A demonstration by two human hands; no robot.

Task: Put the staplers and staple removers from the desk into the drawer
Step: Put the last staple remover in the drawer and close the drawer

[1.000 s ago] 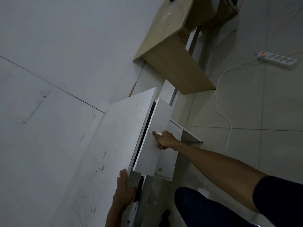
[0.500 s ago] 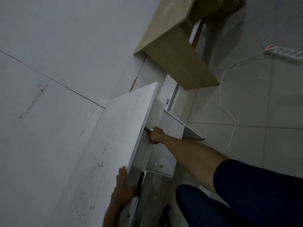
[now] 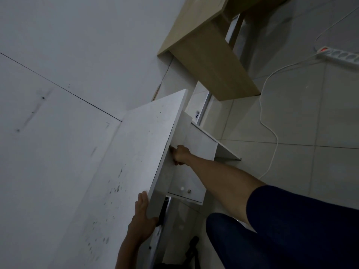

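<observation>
- The right hand's fingers [image 3: 175, 162] were curled tight against the front of the white drawer [image 3: 166, 179], just under the desk's front edge. The handle inside that grip was hidden by the knuckles.
- The right hand [image 3: 180, 154] sat at the end of a bare forearm that reached in from the lower right. A dark blue sleeve [image 3: 301, 220] covered the upper arm.
- The left hand's fingers [image 3: 141, 200] lay straight and together, flat on the desk top. The thumb was spread against the desk's front edge, and nothing was gripped.
- The left hand [image 3: 142, 220] came up from the bottom of the view, well apart from the right hand along the same edge.
- The white drawer sat directly beneath the white, dark-speckled desk [image 3: 126, 171], its front close under the edge. Whether it was fully in could not be told.
- Beside the drawer front stood a white flat panel with two small round fittings [image 3: 200, 144].
- A dark blue trouser knee [image 3: 233, 241] was below the right arm.
- Further off, a light-brown wooden table [image 3: 204, 45] stood against the plain white wall [image 3: 77, 45].
- A white power strip with a red switch [image 3: 342, 55] lay on the pale tiled floor [image 3: 310, 171], and a white cable [image 3: 272, 133] trailed near it.
</observation>
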